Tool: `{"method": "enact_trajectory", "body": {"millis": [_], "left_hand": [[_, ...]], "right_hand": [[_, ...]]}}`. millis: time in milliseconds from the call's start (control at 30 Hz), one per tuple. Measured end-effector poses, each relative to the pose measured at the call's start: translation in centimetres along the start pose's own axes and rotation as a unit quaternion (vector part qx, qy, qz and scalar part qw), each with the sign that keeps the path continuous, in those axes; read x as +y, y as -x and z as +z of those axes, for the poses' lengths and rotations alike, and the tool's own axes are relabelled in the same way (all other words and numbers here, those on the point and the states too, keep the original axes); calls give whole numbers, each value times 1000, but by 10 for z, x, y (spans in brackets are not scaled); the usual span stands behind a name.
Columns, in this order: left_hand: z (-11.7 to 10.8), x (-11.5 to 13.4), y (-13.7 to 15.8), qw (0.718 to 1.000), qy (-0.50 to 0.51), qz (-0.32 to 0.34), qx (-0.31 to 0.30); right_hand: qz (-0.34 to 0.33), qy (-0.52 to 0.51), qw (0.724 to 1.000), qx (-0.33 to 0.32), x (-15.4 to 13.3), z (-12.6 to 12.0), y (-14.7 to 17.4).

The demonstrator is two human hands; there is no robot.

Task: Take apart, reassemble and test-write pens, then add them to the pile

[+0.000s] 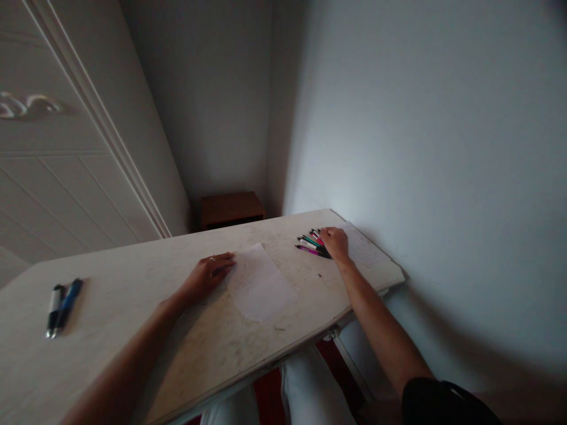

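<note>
A sheet of white paper [263, 286] lies near the middle of the table. My left hand [215, 270] rests at its left edge, palm down, fingers stretched out and a ring on one of them. To the right is a small spread of several pens [310, 243], among them purple, green, white and pink ones. My right hand [335, 242] is over the right ends of these pens with its fingers curled closed. Its fingertips are hidden, so what they grip cannot be made out. Another paper [364, 248] lies just beyond my right hand, beside the wall.
Two thick pens, one white [54, 310] and one blue [69, 304], lie side by side at the table's left. The worn white table [199, 366] meets a pale wall [425, 147] on the right. Behind stand a brown wooden box-like piece [233, 206] and a white cabinet [66, 177].
</note>
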State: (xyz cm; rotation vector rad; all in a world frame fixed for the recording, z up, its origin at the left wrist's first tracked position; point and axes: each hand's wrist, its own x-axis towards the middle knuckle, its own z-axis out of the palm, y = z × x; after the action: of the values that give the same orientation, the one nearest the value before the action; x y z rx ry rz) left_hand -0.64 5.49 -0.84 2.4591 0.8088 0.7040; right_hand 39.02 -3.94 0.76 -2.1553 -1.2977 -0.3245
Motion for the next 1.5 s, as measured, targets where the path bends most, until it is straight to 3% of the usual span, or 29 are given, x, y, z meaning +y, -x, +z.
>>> {"method": "enact_trajectory", "body": {"millis": [400,533,800,933,1100,1267,1500], "left_hand": [[-1,2,0,1000,11,0,3],[-2,4,0,1000,6,-4,-3],[1,-2,1,1000,8,0,10],[1,-6,2,1000,4,3,4],[1,-10,4,1000,2,3,0],[1,-11,4,1000,4,4,6],[1,-11,3,1000,3,0,-3]], "right_hand": [[35,-37,999,2,1,1,1],[63,-105,990,70,3,-3,-2],[134,-233,941,206,13,-7,-7],[149,-246,937,199,16,-4,-7],[145,-200,960,128,12,-3,-4],[147,-147,973,105,8,-4,-3],[150,-120,971,145,10,-7,-3]]}}
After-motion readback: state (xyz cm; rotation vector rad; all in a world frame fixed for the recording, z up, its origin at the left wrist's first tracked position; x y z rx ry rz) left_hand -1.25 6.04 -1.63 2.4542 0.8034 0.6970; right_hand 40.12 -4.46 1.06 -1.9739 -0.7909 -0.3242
